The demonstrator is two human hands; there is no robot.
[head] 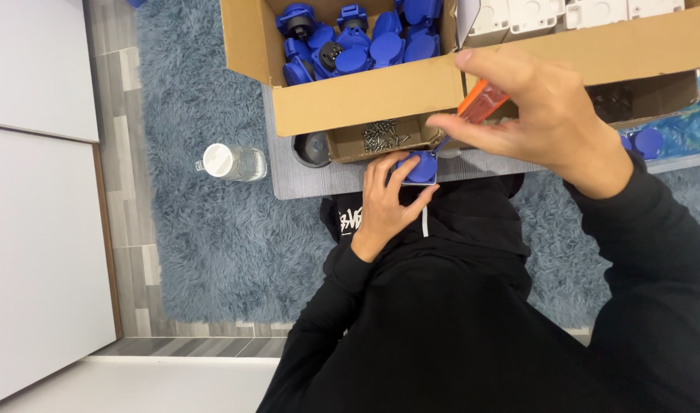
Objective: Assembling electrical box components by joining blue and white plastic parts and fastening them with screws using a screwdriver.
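My left hand [386, 200] grips a blue plastic socket cover [420, 168] at the near edge of a grey board [319, 180]. My right hand [529, 115] holds an orange-handled screwdriver [481, 102], its tip pointing down at the blue part. Just beyond sits a small cardboard tray of loose screws [380, 136].
A large cardboard box [350, 103] holds several blue socket parts [357, 42] and white parts [564, 11]. A clear water bottle [231, 162] lies on the blue-grey shaggy rug [204, 237]. A dark round cup [313, 149] stands by the tray. More blue pieces [646, 141] are at right.
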